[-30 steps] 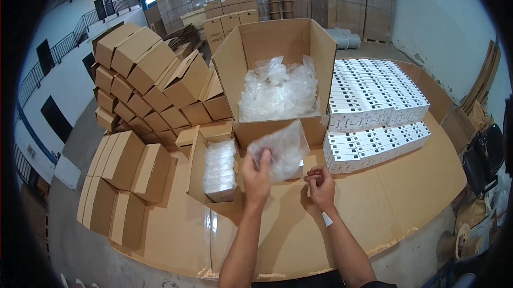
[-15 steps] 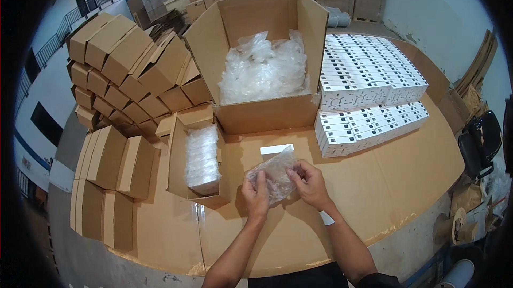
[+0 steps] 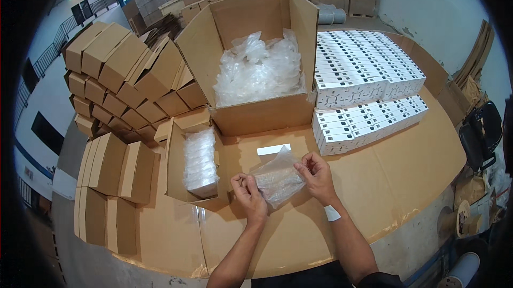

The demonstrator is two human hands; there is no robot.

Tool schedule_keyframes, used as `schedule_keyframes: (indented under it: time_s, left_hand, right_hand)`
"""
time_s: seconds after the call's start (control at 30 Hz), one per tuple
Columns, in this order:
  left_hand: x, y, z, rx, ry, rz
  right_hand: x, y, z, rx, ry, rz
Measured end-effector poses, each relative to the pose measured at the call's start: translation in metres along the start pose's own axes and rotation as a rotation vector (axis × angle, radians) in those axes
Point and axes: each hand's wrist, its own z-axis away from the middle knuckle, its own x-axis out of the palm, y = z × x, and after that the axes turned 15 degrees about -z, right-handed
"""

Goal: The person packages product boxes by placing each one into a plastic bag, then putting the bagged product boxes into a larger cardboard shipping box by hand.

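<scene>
A clear bubble-wrap bag (image 3: pixel 279 182) is stretched between my two hands, above the cardboard-covered table. My left hand (image 3: pixel 249 194) pinches its left edge between thumb and fingers. At the upper right edge, my right hand (image 3: pixel 316 177) grips the plastic with thumb and forefinger. Just beyond the bag lies a small white box (image 3: pixel 273 150), flat on the cardboard. To the left, an open brown carton (image 3: pixel 176 173) holds a row of bubble-wrapped items (image 3: pixel 201 159).
A big open carton (image 3: pixel 262 117) filled with clear plastic bags (image 3: pixel 259 68) stands behind. White boxes (image 3: pixel 368 68) are stacked at right. Brown cartons (image 3: pixel 115 68) pile up at left, with more folded cartons (image 3: pixel 109 167) nearer me. The table's rounded edge runs along the front.
My hands have moved apart, and the bag is spread wider and flatter between them. The left hand shifted leftward, the right slightly to the right.
</scene>
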Motion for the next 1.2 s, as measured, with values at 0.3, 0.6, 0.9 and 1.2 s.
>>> schedule_keyframes:
  time_s: [0.3,0.6,0.9,1.2]
  left_hand:
    - [-0.009,-0.023,-0.001,0.035,-0.123,0.129]
    - [-0.007,0.011,-0.002,0.048,-0.372,-0.308]
    - [-0.009,-0.009,-0.005,-0.071,-0.275,-0.163]
    - [-0.001,0.009,-0.002,-0.066,-0.096,-0.095]
  right_hand:
    - [-0.003,-0.007,0.001,-0.031,-0.012,-0.011]
    - [0.001,-0.015,0.005,0.071,-0.29,0.051]
    - [0.002,0.0,0.003,0.184,-0.282,-0.175]
    - [0.004,0.005,0.002,0.035,-0.003,-0.435]
